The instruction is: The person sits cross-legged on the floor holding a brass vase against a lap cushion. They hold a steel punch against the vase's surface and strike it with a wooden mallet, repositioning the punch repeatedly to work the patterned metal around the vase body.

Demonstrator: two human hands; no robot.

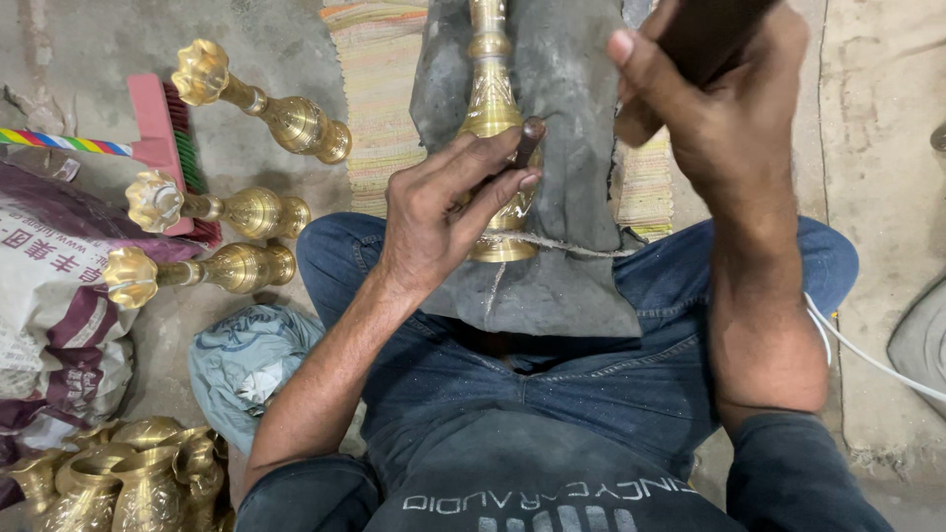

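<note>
the left hand (pixel 443 212) pinched a dark punch (pixel 528 143) against the brass stand (pixel 493 108) lying on grey cloth (pixel 572 118) over the lap, the right hand (pixel 724 94) gripped a dark handle (pixel 705 30), and a glancing blow might have hit fingers.

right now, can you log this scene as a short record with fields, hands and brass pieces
left hand: left hand pins a small dark punch on the brass stand
right hand: right hand grips a dark wooden handle, raised
work support: grey block on the lap, cord across the stand's base
finished pieces: three brass stands lying on the floor at left
bottom left: brass vases
</note>
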